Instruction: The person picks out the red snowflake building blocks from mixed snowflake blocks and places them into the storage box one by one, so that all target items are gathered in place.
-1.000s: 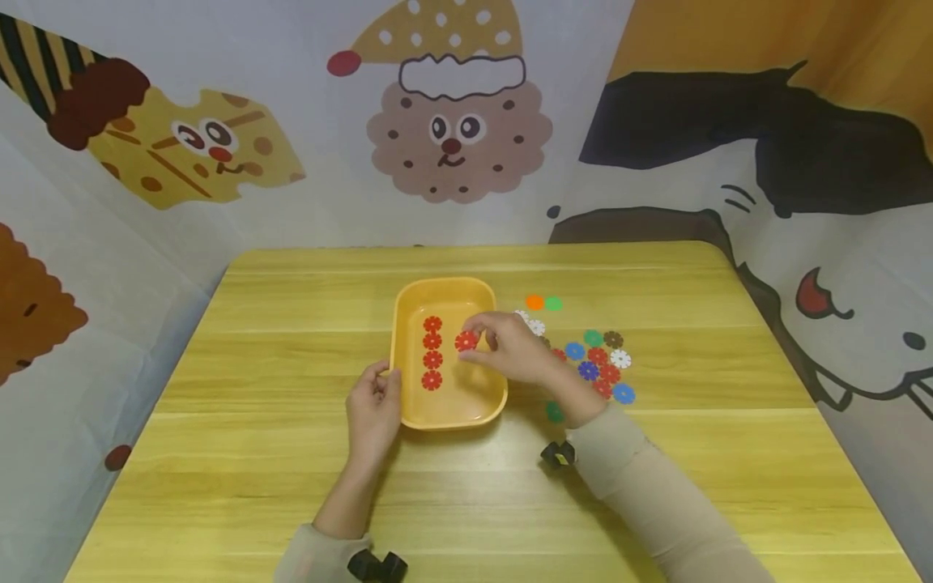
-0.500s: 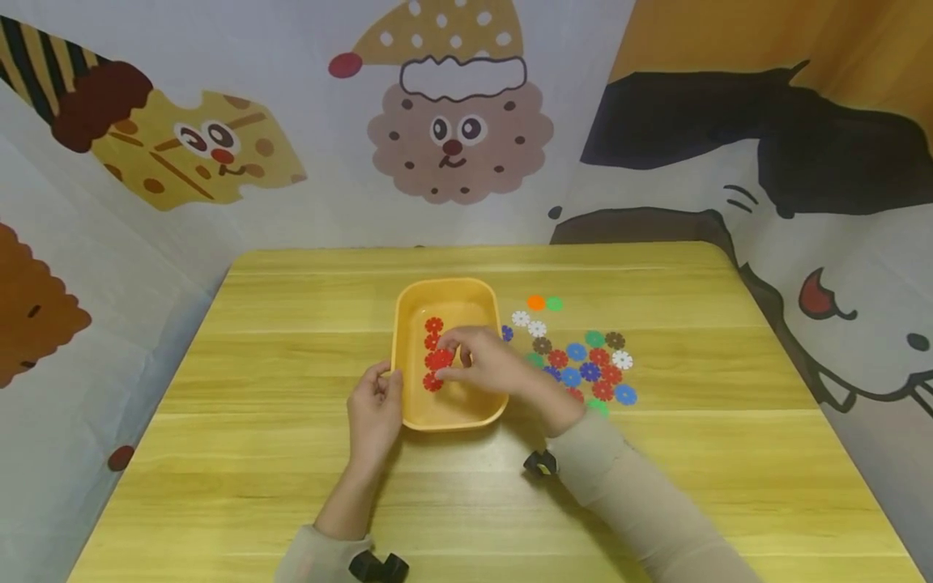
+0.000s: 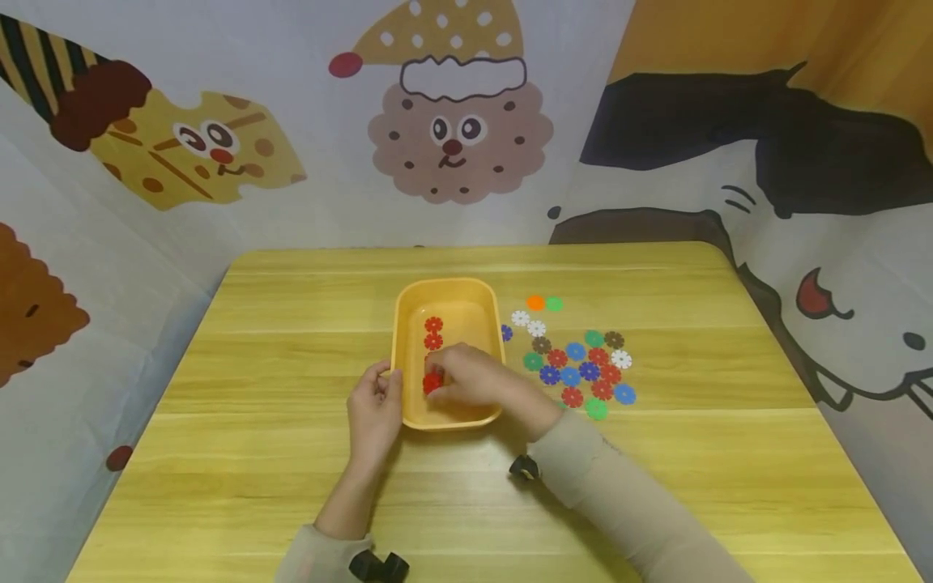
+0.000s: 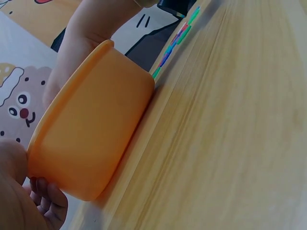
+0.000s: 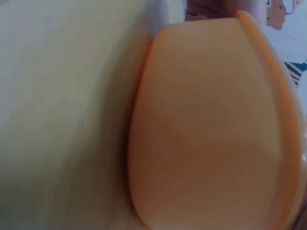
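Observation:
A yellow plastic tray stands on the table, its outer wall filling much of the left wrist view. My left hand grips its left side, thumb at the rim and fingers curled against the outside. Inside, red snowflake discs lie in a column on the tray's left half. My right hand reaches over the right rim and pinches a red snowflake disc at the front end of that column. The fingers partly hide the lower discs. In the right wrist view, the tray wall blocks sight of the right hand.
Right of the tray, several snowflake discs in blue, green, white, brown and red lie loose on the wooden table. An orange disc lies farther back. A cartoon-printed cloth hangs behind the table.
My right hand has moved left and then toward the front of the tray, carrying the red disc from right of the column onto its front end. The left hand keeps its grip.

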